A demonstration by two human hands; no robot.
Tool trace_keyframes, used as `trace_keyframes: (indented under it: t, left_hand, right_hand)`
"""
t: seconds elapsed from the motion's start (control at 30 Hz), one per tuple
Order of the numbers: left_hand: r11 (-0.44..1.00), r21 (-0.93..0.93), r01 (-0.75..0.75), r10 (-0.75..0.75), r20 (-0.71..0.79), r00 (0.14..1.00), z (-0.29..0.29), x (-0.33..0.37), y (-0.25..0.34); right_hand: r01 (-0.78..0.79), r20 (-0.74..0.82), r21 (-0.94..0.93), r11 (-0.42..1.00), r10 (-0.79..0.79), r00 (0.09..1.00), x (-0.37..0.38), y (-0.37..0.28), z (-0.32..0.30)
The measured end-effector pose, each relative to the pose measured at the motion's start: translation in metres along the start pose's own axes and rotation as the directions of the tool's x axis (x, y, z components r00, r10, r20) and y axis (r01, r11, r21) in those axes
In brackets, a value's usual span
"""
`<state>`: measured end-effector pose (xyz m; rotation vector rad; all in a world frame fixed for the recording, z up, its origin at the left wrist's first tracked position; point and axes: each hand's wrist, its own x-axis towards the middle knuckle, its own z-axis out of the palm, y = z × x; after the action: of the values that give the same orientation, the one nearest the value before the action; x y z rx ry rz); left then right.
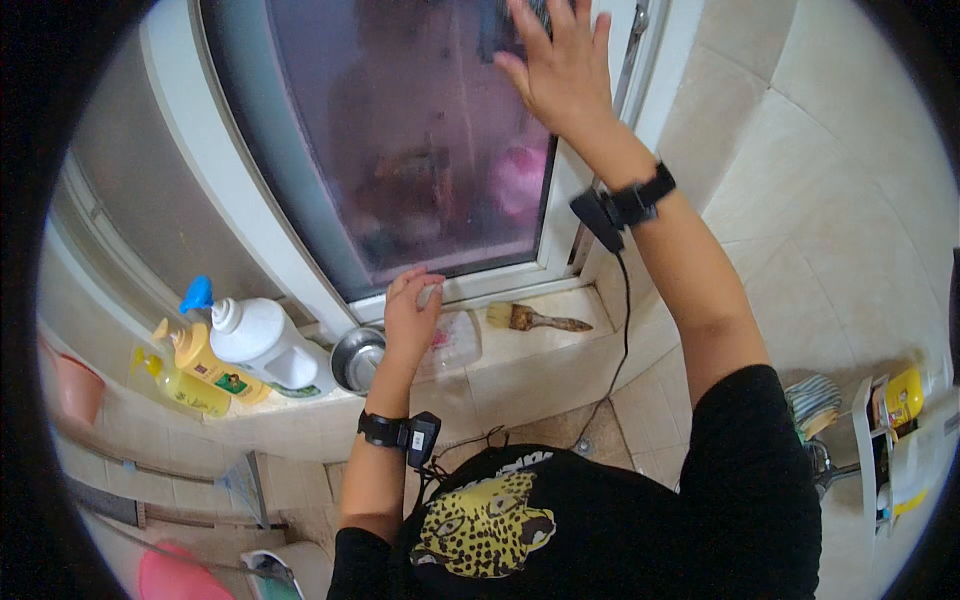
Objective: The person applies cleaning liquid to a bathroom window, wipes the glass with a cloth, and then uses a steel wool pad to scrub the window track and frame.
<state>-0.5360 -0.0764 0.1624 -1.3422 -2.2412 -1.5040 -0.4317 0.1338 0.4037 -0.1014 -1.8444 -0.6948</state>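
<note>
My right hand (565, 75) is raised to the upper right of the window (410, 140), its fingers stretched and spread. The top edge of the picture cuts off some fingertips. Beside the fingers shows a dark textured patch (500, 30); whether it is a cloth or something behind the glass, I cannot tell. Low at the window's white frame (480, 287) is my left hand (412, 305), fingers loosely bent and apart, with nothing visible in it. Below that hand, on the sill, stand a metal bowl (357, 360) and a clear plastic container (455, 340). A paintbrush (540, 318) lies to their right.
Left on the sill stand a large white bottle (265, 340), a yellow pump bottle (205, 355) and a clear yellowish bottle (185, 385). A wall shelf (862, 430) with toiletries is at right. A black cable (625, 330) hangs from my right wrist device. A pink basin (180, 575) is lower left.
</note>
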Motion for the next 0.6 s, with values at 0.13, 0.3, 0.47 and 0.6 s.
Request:
trace_keyframes:
  t: [0.13, 0.3, 0.47, 0.6]
  left_hand:
    - [0.999, -0.008, 0.053, -0.054, -0.046, 0.997, -0.007, -0.006, -0.003]
    - [1.0, 0.017, -0.008, 0.009, -0.089, 0.996, -0.011, -0.018, -0.014]
    - [0.992, 0.094, 0.084, -0.075, -0.09, 0.993, -0.031, -0.05, -0.022]
    - [0.99, 0.11, 0.088, -0.077, -0.103, 0.992, -0.035, -0.058, -0.019]
  right_hand:
    - [0.022, -0.008, 0.053, 0.998, -0.022, 1.0, -0.032, -0.024, 0.024]
    - [0.188, 0.453, 0.553, 0.812, -0.482, 0.75, -0.216, -0.078, 0.044]
    - [0.131, 0.606, 0.31, 0.942, -0.302, 0.736, -0.232, -0.07, 0.005]
    - [0.239, 0.538, 0.43, 0.871, -0.46, 0.707, -0.203, -0.097, 0.026]
